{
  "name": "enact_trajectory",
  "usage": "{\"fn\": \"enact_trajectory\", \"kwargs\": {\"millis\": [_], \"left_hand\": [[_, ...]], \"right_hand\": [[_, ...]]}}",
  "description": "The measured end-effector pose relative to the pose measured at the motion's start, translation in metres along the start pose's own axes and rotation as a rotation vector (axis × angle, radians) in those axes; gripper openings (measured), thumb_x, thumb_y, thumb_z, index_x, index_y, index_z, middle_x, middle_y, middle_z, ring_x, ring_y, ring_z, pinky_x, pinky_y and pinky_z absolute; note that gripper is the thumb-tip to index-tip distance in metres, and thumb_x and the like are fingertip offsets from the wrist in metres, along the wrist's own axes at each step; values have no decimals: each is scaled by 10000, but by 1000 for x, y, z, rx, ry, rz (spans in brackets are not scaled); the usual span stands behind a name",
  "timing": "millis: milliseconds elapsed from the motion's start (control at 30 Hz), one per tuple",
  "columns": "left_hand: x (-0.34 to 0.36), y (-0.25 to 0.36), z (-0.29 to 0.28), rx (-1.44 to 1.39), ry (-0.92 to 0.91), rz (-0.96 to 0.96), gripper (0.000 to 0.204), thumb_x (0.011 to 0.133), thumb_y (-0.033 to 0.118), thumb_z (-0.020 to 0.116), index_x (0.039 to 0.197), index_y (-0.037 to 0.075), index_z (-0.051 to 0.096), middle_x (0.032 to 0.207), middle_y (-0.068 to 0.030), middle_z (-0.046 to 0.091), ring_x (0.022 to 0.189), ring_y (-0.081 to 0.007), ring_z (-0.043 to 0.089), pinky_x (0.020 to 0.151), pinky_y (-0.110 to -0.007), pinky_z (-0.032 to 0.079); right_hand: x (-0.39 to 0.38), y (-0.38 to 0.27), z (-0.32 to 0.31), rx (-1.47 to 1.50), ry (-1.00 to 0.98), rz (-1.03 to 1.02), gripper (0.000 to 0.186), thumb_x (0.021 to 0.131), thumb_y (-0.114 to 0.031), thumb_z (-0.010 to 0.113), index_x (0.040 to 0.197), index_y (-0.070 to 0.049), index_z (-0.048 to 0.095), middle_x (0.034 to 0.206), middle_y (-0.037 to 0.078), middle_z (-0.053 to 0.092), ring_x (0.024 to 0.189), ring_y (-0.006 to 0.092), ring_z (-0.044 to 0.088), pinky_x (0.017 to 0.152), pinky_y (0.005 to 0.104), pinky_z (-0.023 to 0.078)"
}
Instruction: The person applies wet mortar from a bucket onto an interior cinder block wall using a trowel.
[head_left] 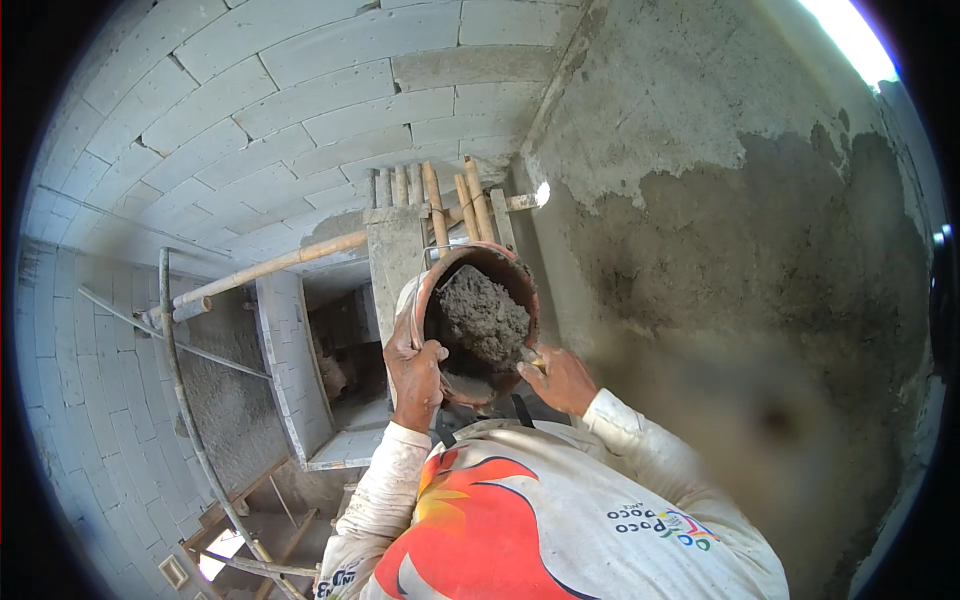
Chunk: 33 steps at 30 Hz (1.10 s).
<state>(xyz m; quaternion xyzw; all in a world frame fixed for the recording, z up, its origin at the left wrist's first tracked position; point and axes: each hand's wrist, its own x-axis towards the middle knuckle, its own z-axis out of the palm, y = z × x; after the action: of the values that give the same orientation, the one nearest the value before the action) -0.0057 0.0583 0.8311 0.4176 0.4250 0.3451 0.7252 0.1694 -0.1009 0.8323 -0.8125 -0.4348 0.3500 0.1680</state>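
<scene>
In front of my chest: a round reddish-brown bucket [478, 322], tipped so its mouth faces up toward me, held between both my hands close to the plastered wall.
Bucket contents: a heap of wet grey mortar [484, 316], piled against the far and right side of the inside; the near left part of the inside is dark and bare.
Left hand [414, 375]: fingers curled shut over the bucket's near left rim, thumb lying on the rim edge, gripping it firmly.
Right hand [560, 378]: at the bucket's lower right rim, fingers closed around a small tool handle [533, 357] whose end reaches into the mortar; what kind of tool I cannot tell.
Wall on my right: rough grey plaster [760, 250], darker and damp-looking low down, paler above.
Wall on my left: pale blocks [250, 110] in courses.
Behind the bucket: bamboo poles [440, 205] lashed upright, one long pole [270, 267] running left.
Below left: a metal scaffold tube [185, 400] curving downward.
</scene>
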Motion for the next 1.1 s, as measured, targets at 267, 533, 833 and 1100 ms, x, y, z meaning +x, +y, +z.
{"fn": "enact_trajectory", "kwargs": {"millis": [267, 533, 833, 1100], "left_hand": [[19, -41, -58, -51, 155, 83, 789, 623, -35, 511, 1412, -61, 533, 1305, -120, 616, 1168, -220, 589, 1033, -302, 420], [-4, -10, -61, 19, 438, 215, 742, 622, -6, 509, 1359, -39, 587, 1211, -98, 653, 1058, -231, 617, 933, -291, 482], [-37, -19, -84, 223, 695, 147, 570, 686, 14, 531, 1249, -17, 617, 1066, -87, 628, 926, -221, 619, 805, -324, 516], [-19, -64, -138, 234, 740, 70, 716, 625, 34, 520, 1337, -25, 563, 1219, -133, 611, 1060, -277, 602, 896, -360, 503]], "right_hand": [[28, -9, -13, -109, 1, -96, 521, 921, -425, 677, 1140, 44, 621, 819, 294, 680, 796, 475, 671, 745, 526, 519], [70, -21, -45, 425, -192, -177, 459, 941, -372, 688, 1104, 48, 601, 749, 181, 650, 669, 289, 656, 633, 420, 525], [127, 335, -67, 874, 694, 448, 488, 988, -394, 603, 1307, -27, 574, 984, 68, 624, 802, 222, 593, 642, 364, 519], [-86, 308, -90, 372, 389, 751, 412, 1003, -274, 597, 1287, 24, 604, 976, 235, 700, 909, 237, 699, 702, 396, 544]]}}
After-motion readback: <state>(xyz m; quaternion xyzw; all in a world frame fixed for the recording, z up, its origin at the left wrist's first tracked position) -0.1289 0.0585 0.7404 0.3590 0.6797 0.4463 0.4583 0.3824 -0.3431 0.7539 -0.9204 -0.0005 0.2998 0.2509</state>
